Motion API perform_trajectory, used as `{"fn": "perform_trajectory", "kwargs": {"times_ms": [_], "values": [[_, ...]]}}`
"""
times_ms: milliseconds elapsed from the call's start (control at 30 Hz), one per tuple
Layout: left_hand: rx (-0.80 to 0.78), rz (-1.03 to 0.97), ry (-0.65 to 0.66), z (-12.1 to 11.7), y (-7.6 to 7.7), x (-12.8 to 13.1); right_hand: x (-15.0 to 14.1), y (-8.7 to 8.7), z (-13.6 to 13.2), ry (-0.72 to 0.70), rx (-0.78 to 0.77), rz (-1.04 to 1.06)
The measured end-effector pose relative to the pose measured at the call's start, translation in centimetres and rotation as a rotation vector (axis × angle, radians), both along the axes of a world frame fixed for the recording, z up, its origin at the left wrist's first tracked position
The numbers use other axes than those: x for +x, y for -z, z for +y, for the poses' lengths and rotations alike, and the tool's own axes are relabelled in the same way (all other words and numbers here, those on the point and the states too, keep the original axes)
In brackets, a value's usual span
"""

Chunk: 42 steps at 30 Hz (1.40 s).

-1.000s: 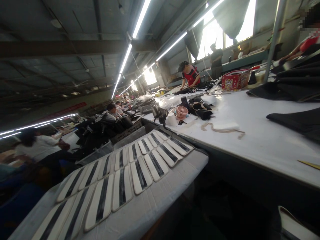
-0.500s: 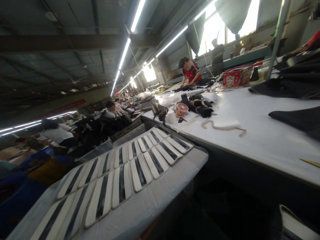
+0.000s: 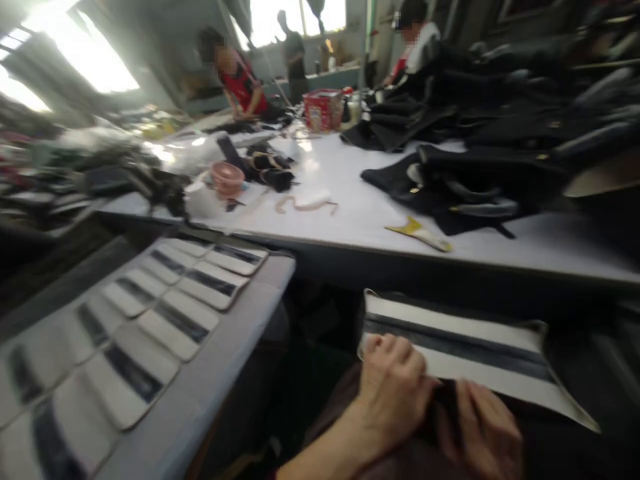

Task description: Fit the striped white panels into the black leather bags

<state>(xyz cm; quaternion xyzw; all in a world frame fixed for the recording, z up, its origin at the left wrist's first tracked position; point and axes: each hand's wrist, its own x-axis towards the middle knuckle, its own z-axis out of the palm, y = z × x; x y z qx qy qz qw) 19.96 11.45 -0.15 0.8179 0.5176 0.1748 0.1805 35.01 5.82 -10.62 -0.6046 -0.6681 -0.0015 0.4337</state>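
A white panel with a dark lengthwise stripe [image 3: 460,343] lies tilted in front of me at lower right, with dark material around its edges. My left hand [image 3: 393,377] is closed at the panel's near-left edge, fingers curled over dark fabric [image 3: 445,400] there. Just to the right, my right hand [image 3: 487,427] has its fingers bent together on the same dark fabric, below the panel's near edge. The fingertips of both hands are partly hidden, and the picture is somewhat blurred.
Several similar striped panels [image 3: 183,320] lie in rows on a grey-covered table [image 3: 240,353] at left. The white worktable [image 3: 345,213] ahead holds a yellow-and-white piece [image 3: 420,233], a beige strap [image 3: 305,203], a pink fan [image 3: 227,179] and black fabric pieces [image 3: 465,180]. People work beyond.
My view has swung right and down. Both hands have come into sight on the dark fabric by the striped panel, of which only a corner showed before.
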Motion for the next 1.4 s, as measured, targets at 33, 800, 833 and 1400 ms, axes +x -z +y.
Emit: {"fn": "perform_trajectory", "kwargs": {"times_ms": [33, 800, 833, 1400], "values": [[0.024, -0.042, -0.018, -0.1, 0.2, -0.2, 0.8, 0.0, -0.8, 0.031, 0.015, -0.126], [0.070, -0.148, -0.014, 0.2, 0.6, -3.0, -0.4, -1.2, -0.9, -0.027, 0.127, -0.369], [0.077, -0.146, -0.024, 0.1, 0.6, -2.9, -0.3, -1.2, -0.9, -0.034, 0.125, -0.344], [0.090, -0.165, -0.206, 0.1, 1.3, -1.3, -2.0, -0.9, -0.2, -0.032, 0.151, -0.435]]}}
